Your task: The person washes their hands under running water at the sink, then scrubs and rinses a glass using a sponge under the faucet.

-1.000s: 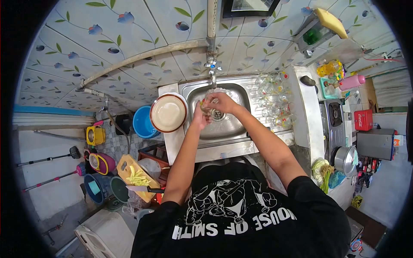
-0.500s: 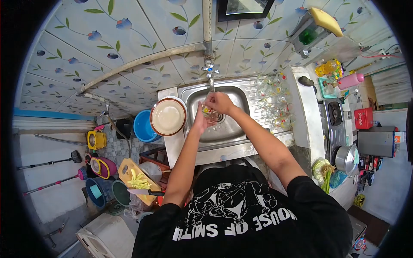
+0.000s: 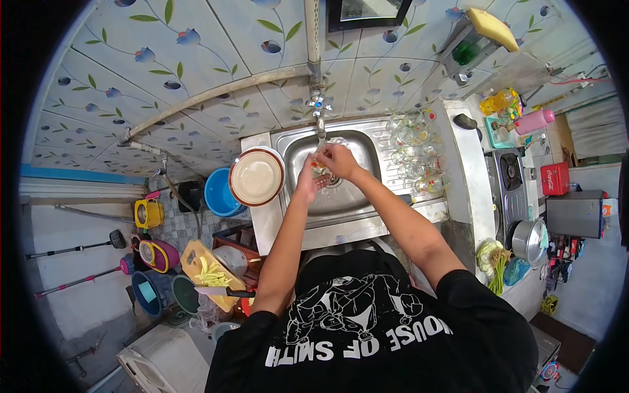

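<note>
Over the steel sink (image 3: 354,203), my two hands meet below the faucet (image 3: 320,114). My left hand (image 3: 310,178) is wrapped round a clear drinking glass (image 3: 321,169) with small coloured marks on it. Fingers of my right hand (image 3: 339,160) are bent at the top of the same glass, close to the spout; their tips are partly hidden. Much of the glass is covered by the hands. Several similar clear glasses (image 3: 416,154) stand on the ribbed drainboard to the right.
Stacked plates (image 3: 257,178) sit at the sink's left edge, by a blue basin (image 3: 221,192). Lower left, a knife (image 3: 223,291) lies across a cutting board (image 3: 232,302) with cut yellow pieces. On the right are a ledge (image 3: 468,177), a stove (image 3: 510,190) and a pot (image 3: 526,241).
My right hand has shifted slightly down and right, and the glass has turned a little between my hands. The view has moved very slightly.
</note>
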Motion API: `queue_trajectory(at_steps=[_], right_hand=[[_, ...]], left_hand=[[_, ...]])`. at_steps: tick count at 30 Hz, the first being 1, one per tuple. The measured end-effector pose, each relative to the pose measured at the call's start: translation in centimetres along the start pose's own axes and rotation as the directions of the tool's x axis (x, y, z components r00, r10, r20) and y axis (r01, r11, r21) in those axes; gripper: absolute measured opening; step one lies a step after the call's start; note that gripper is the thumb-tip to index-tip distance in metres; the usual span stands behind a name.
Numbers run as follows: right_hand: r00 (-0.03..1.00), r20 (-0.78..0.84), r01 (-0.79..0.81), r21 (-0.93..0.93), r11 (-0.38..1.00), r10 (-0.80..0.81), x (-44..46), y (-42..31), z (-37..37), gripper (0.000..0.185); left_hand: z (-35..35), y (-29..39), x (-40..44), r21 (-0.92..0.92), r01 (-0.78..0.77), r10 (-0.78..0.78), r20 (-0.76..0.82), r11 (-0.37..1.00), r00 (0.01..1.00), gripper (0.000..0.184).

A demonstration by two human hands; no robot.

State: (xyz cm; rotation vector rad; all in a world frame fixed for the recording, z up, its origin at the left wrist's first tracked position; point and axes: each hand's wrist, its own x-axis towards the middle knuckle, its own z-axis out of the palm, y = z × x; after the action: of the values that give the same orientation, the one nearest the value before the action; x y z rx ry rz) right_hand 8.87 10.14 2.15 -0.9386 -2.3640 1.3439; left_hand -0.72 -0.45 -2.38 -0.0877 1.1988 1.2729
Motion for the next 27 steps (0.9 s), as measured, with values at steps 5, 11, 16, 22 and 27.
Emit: queue_trajectory(at_steps=[5, 11, 16, 22, 27], right_hand=[[0.979, 0.064, 0.200, -0.434, 0.878, -0.192, -0.7, -0.9, 0.7, 0.030], [0.977, 0.083, 0.211, -0.458, 0.864, -0.195, -0.5, -0.7, 0.2, 0.024], [0.994, 0.010, 0.105, 0.011, 0.994, -0.105, -0.3, 1.2, 1.0, 0.019], [0.903, 0.286, -0.404, 0.821, 0.405, 0.320, -1.6, 2.4, 2.5, 0.031], [0.837, 0.340, -0.422, 0.900, 0.110, 0.430, -0.8, 0.9, 2.5, 0.032]], left_hand=[[-1.0, -0.6, 1.3, 0.053, -0.034, 0.037, -0.056, 0.998, 0.998, 0.040], [-1.1, -0.4, 1.0, -0.023, -0.045, 0.044, -0.034, 0.999, 0.998, 0.040], [-1.0, -0.3, -0.5, -0.090, -0.115, 0.116, 0.006, 0.989, 0.993, 0.042], [0.8, -0.1, -3.6, 0.024, -0.524, 0.525, -0.041, 0.851, 0.850, 0.037], [2.7, 1.7, -4.6, 0.217, -0.717, 0.727, 0.044, 0.663, 0.685, 0.044]])
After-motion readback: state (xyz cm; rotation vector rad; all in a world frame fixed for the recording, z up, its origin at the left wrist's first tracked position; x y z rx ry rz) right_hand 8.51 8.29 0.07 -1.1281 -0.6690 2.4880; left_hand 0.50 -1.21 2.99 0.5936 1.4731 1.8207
